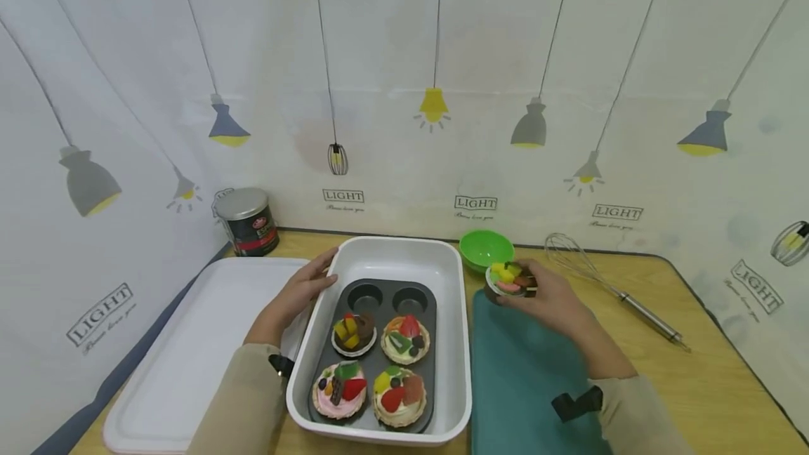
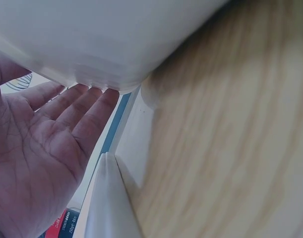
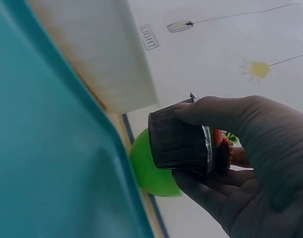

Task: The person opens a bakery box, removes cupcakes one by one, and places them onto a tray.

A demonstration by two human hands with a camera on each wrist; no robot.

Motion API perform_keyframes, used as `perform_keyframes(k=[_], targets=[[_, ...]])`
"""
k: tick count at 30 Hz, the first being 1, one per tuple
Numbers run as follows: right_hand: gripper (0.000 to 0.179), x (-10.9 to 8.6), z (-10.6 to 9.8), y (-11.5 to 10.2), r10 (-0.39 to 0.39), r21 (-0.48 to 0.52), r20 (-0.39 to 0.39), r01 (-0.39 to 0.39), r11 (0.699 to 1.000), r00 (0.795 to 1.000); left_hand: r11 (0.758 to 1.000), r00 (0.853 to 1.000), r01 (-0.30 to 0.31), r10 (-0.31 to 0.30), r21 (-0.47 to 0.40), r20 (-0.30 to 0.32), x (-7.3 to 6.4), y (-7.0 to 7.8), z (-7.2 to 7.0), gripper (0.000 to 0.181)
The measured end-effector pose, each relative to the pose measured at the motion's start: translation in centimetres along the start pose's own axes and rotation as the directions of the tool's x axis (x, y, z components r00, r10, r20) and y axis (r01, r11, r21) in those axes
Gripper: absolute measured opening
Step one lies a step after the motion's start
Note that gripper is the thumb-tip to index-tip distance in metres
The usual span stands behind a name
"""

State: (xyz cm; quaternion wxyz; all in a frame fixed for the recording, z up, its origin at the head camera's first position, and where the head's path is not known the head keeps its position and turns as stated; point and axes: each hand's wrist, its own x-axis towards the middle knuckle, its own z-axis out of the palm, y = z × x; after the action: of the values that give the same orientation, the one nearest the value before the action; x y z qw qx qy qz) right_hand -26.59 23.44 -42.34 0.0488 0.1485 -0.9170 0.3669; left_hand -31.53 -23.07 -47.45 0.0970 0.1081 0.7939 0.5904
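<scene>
In the head view, my right hand (image 1: 550, 300) pinches a small fruit-topped cupcake (image 1: 508, 278) in the air beside the green bowl. The right wrist view shows its dark ridged cup (image 3: 178, 141) between thumb and fingers. My left hand (image 1: 303, 293) holds the left rim of a deep white rectangular pan (image 1: 465, 328). Its thumb lies over the rim, and the fingers (image 2: 94, 116) touch the outer wall. Inside the pan sits a dark muffin tin (image 1: 420, 357), with its two far cups bare. Several cupcakes, such as the strawberry-topped one (image 1: 404, 339), fill the nearer cups.
A green bowl (image 1: 487, 248) stands behind the teal tray-like piece (image 1: 524, 364) on the right. Farther right lies a whisk (image 1: 622, 293). At left are a flat white lid-like piece (image 1: 208, 343) and a dark tin can (image 1: 249, 223). A printed wall backs the wooden table.
</scene>
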Motion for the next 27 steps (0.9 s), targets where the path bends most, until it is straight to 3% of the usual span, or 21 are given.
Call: perform_keyframes(k=[6,13,20,27], targets=[[0.081,0.3,1.6,2.0,0.017,-0.030,0.029,-0.016,0.999,0.999,1.000,1.000,0.023,-0.023,-0.006,-0.003,-0.3,0.8,0.1,0.064],[0.085,0.4,3.0,3.3,0.052,-0.019,0.020,-0.051,0.999,0.998,1.000,1.000,0.021,-0.021,-0.010,0.003,-0.1,0.4,0.1,0.064],[0.082,0.4,4.2,4.5,0.002,0.016,-0.009,-0.002,1.000,1.000,1.000,1.000,0.023,-0.022,-0.018,0.002,0.0,0.2,0.0,0.064],[0.084,0.5,4.7,4.9,0.013,-0.006,-0.020,-0.013,1.000,1.000,0.999,1.000,0.009,-0.008,-0.041,0.020,0.0,-0.2,-0.1,0.064]])
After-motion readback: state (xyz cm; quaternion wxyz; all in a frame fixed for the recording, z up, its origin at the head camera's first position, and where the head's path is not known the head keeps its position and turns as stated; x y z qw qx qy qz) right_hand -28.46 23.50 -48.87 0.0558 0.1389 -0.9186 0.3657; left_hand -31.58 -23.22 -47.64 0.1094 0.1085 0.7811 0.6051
